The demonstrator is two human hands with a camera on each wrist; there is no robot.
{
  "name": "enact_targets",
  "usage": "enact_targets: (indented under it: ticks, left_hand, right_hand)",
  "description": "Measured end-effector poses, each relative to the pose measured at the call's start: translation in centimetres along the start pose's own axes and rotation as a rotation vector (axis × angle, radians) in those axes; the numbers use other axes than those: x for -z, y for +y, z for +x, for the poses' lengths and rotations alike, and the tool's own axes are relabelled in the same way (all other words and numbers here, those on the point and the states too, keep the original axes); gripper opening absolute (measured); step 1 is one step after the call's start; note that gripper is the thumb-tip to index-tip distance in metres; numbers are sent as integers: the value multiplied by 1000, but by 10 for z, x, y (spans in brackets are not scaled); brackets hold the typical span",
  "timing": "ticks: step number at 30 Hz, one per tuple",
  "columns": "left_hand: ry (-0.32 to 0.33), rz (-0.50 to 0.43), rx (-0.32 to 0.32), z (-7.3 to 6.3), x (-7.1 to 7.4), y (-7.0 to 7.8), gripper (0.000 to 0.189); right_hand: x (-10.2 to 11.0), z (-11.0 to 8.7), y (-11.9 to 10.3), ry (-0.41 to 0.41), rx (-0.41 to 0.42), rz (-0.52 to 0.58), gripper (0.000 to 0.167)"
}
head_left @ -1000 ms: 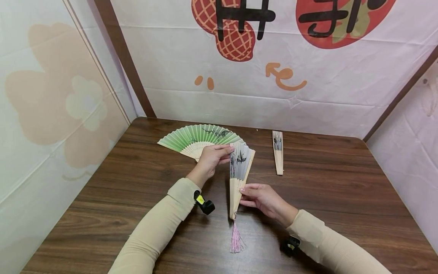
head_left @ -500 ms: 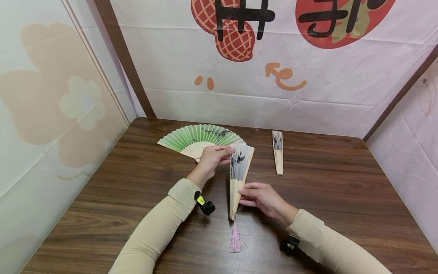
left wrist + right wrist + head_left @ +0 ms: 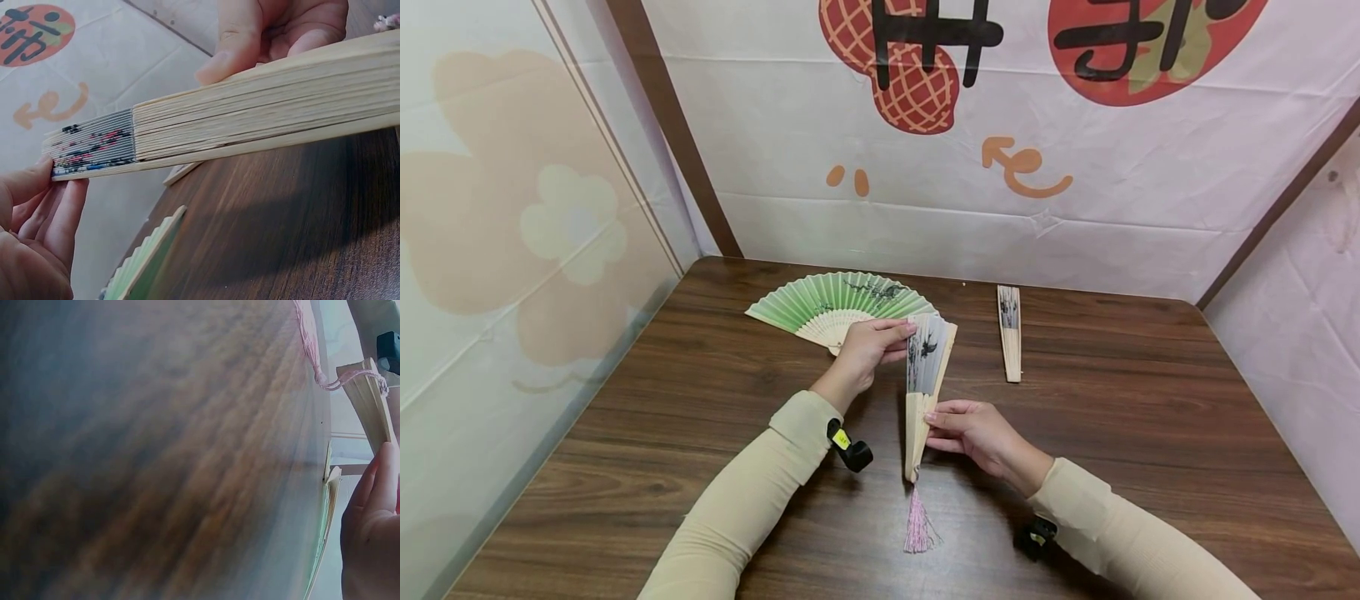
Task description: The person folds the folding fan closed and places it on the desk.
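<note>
A partly spread folding fan [image 3: 917, 417] with pale wooden ribs and a grey printed leaf is held between both hands, raised over the table. My left hand [image 3: 863, 350] pinches its upper outer edge between thumb and fingers. Lower down, my right hand [image 3: 973, 433] pinches the ribs along the right side. From the pivot end dangles a pink tassel [image 3: 917, 525]. The left wrist view shows the fan's ribs [image 3: 262, 100] stacked edge-on, with the right thumb against them. Seen from the right wrist, the fan's pivot end [image 3: 369, 406] sticks out above the right fingers.
Behind my left hand a green folding fan [image 3: 842, 300] lies spread on the brown wooden table [image 3: 1120, 433]. Farther right lies a closed folding fan [image 3: 1010, 337] with pale ribs. White printed cloth [image 3: 925, 225] walls in the table at the back and sides.
The fan in my hands has become slightly narrower at its top right, its outer rib shifting a little leftward. Both hands keep nearly the same place and grip.
</note>
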State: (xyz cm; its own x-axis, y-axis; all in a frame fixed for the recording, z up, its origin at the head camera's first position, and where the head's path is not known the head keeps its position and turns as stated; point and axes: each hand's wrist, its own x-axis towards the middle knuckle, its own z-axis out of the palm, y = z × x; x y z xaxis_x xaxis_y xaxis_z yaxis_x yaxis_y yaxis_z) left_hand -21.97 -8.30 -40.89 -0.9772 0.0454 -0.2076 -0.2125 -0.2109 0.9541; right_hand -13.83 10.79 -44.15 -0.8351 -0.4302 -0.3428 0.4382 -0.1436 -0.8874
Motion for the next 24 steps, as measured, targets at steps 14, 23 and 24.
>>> enact_targets:
  ticks: [14, 23, 24]
  left_hand:
    - [7, 3, -14, 1, -1, 0, 33]
    - [2, -12, -15, 0, -3, -1, 31]
    - [1, -14, -17, 0, -3, -1, 31]
  right_hand:
    - [-2, -2, -3, 4, -6, -11, 24]
    - [-4, -3, -5, 38, -24, -50, 15]
    - [-4, -3, -5, 42, -25, -54, 14]
